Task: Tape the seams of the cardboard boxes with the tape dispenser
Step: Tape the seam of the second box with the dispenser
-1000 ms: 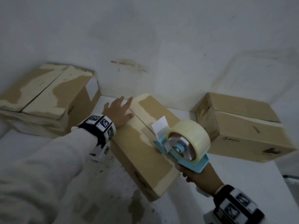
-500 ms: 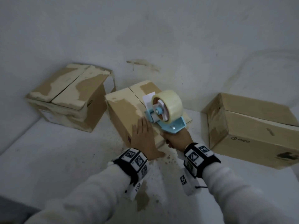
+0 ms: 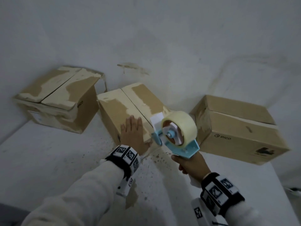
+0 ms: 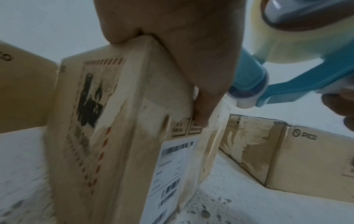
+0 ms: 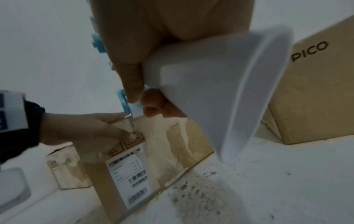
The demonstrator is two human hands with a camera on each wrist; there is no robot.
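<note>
White stained surface (image 3: 48,160) against white wall (image 3: 146,30) carries three boxes; left hand (image 3: 132,134) lies flat on middle box (image 3: 117,110); right hand (image 3: 192,165) grips tape dispenser (image 3: 177,136).

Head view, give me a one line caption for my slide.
Left hand flat on the middle cardboard box while the right hand holds the tape dispenser at its near edge.
</note>
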